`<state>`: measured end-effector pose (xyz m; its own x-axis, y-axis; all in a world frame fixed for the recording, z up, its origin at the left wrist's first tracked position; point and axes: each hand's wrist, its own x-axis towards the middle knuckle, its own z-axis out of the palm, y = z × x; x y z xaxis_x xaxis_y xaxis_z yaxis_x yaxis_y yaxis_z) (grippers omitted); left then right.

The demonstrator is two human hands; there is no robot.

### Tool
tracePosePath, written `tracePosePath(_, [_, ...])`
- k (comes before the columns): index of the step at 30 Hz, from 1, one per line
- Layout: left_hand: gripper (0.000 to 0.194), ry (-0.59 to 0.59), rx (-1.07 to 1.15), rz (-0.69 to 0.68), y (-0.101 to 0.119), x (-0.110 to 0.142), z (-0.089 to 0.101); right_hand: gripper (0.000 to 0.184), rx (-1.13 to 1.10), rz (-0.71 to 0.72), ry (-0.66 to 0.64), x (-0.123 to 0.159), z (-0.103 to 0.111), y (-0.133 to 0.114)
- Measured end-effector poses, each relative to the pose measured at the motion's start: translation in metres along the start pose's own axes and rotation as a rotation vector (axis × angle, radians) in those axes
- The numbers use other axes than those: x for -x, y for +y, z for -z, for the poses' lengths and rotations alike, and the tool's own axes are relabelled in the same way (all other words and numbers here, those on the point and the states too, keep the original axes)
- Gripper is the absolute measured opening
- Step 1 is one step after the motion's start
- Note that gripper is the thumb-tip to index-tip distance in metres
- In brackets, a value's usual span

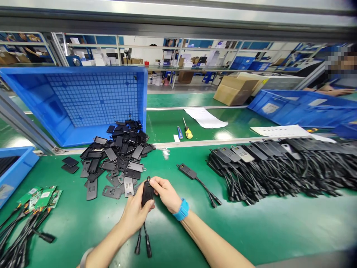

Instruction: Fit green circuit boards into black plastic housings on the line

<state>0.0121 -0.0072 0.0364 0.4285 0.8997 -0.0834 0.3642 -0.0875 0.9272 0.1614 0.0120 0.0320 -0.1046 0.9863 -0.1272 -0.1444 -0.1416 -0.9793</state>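
My left hand [136, 209] is wrapped round a small black plastic controller case [147, 192], thumb across its lower front. Two black cables with round connectors [148, 249] hang from the case's lower end. At the upper corner, by the hanging loop, my right hand [165, 190] pinches the same case; a blue band circles that wrist. Just beyond my hands lies a heap of loose black case halves [122, 149]. One cased unit with cables [187, 171] rests to the right of my right hand.
A tipped blue crate [97, 100] stands behind the heap. Green circuit boards with cables [41, 199] lie at left. Rows of cased units [251, 152] fill the right. A yellow screwdriver [189, 133], a blue cutter [180, 132] and paper [205, 117] lie beyond. A person's hand [338, 92] shows far right.
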Motion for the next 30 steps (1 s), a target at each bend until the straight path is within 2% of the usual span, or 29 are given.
tracePosePath(3, [0.067, 0.051, -0.212, -0.088, 0.000, 0.001, 0.001, 0.050, -0.010, 0.020, 0.013, 0.000, -0.001, -0.003])
tracePosePath(6, [0.066, 0.051, -0.226, -0.104, -0.001, 0.001, 0.003, 0.046, -0.002, 0.063, 0.029, 0.001, -0.001, -0.005])
tracePosePath(9, [0.064, 0.031, -0.007, -0.055, -0.002, -0.001, 0.002, 0.041, 0.042, 0.086, 0.042, 0.002, -0.001, -0.004])
tracePosePath(12, [0.074, 0.093, 0.267, 0.047, -0.003, -0.006, -0.002, 0.035, 0.257, 0.243, 0.118, 0.007, -0.005, -0.001])
tracePosePath(14, [0.085, 0.122, 0.421, 0.067, -0.003, -0.008, -0.005, 0.054, 0.453, 0.361, 0.134, 0.011, -0.009, 0.000])
tracePosePath(16, [0.093, 0.068, 0.515, 0.053, -0.003, -0.008, -0.007, 0.064, 0.602, 0.417, 0.092, 0.014, -0.011, -0.001])
tracePosePath(18, [0.097, -0.020, 0.548, 0.048, -0.004, -0.007, -0.007, 0.057, 0.721, 0.435, 0.059, 0.015, -0.008, -0.005])
tracePosePath(20, [0.097, -0.043, 0.500, 0.047, -0.006, -0.008, -0.006, 0.053, 0.889, 0.432, 0.085, 0.013, 0.002, -0.011])
tracePosePath(22, [0.091, 0.010, 0.375, 0.027, -0.005, -0.008, -0.002, 0.051, 1.120, 0.375, 0.146, 0.012, 0.017, -0.019])
tracePosePath(25, [0.064, 0.067, 0.115, -0.029, 0.003, -0.004, 0.010, 0.049, 1.483, 0.169, 0.230, 0.014, 0.046, -0.025])
tracePosePath(28, [0.045, 0.051, -0.165, -0.041, 0.018, 0.009, 0.033, 0.042, 1.725, 0.047, 0.301, 0.014, 0.072, -0.018])
tracePosePath(30, [0.038, 0.098, -0.379, -0.051, 0.023, 0.022, 0.055, 0.041, 1.787, 0.110, 0.353, 0.011, 0.083, -0.008])
